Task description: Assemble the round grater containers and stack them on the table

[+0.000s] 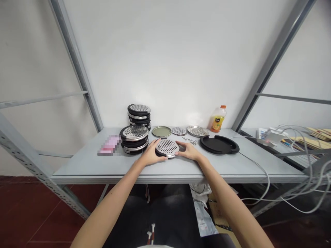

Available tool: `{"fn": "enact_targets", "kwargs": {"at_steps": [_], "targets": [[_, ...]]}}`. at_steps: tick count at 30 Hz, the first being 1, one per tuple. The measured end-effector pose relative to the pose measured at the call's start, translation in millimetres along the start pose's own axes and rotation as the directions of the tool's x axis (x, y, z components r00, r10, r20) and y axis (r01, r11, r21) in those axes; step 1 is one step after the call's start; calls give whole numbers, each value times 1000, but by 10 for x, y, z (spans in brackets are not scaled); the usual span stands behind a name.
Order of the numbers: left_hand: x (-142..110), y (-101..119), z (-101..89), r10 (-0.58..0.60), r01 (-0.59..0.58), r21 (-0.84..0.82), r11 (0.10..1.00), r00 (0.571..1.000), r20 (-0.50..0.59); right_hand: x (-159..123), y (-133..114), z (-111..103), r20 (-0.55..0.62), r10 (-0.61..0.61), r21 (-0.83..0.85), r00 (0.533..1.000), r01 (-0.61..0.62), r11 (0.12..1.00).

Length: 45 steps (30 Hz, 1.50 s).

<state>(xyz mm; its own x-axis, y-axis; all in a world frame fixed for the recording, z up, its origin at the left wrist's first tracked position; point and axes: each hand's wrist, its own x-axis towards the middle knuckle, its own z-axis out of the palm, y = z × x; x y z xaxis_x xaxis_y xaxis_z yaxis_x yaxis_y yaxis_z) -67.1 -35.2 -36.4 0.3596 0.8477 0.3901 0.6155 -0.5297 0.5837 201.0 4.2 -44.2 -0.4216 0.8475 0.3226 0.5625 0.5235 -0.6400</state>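
Note:
A round perforated metal plate (pixel 167 146) with a black part along its rim lies near the middle of the table, between my hands. My left hand (pixel 150 155) grips its left edge, thumb at the front and fingers toward the back. On the opposite edge, my right hand (pixel 189 151) holds it with fingers and thumb. Just left of my left hand stands a stack of similar plates with black rims (pixel 134 137). Behind the held plate lie a greenish round lid (pixel 161 131), a perforated disc (pixel 179 131) and a shallow metal dish with a perforated surface (pixel 197 131).
Another plate stack (pixel 139 113) stands at the back left. Small metal clips (pixel 190 140) and a black round tray (pixel 219 144) lie to the right, with an orange drink bottle (pixel 218 119) behind. White cables (pixel 261 168) hang over the right front edge. Metal shelf posts flank the table.

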Motion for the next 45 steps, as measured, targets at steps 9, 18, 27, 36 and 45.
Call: {"fn": "enact_targets", "kwargs": {"at_steps": [9, 18, 27, 36, 45], "targets": [[-9, 17, 20, -37, 37, 11, 999, 999, -37, 37, -8, 69, 51, -55, -63, 997, 58, 996], [-24, 6, 73, -43, 44, 30, 999, 999, -30, 27, -19, 82, -51, 13, -29, 999, -14, 999], [-15, -37, 72, -105, 98, -130, 987, 993, -46, 20, -1, 25, 11, -24, 170, 1000, 22, 985], [-11, -91, 37, -10, 1, -182, 983, 999, -46, 28, 77, 23, 32, -30, 169, 999, 24, 985], [19, -129, 55, 13, -21, -152, 988, 998, -56, 40, 79, 42, 25, -56, 126, 998, 52, 991]]}}
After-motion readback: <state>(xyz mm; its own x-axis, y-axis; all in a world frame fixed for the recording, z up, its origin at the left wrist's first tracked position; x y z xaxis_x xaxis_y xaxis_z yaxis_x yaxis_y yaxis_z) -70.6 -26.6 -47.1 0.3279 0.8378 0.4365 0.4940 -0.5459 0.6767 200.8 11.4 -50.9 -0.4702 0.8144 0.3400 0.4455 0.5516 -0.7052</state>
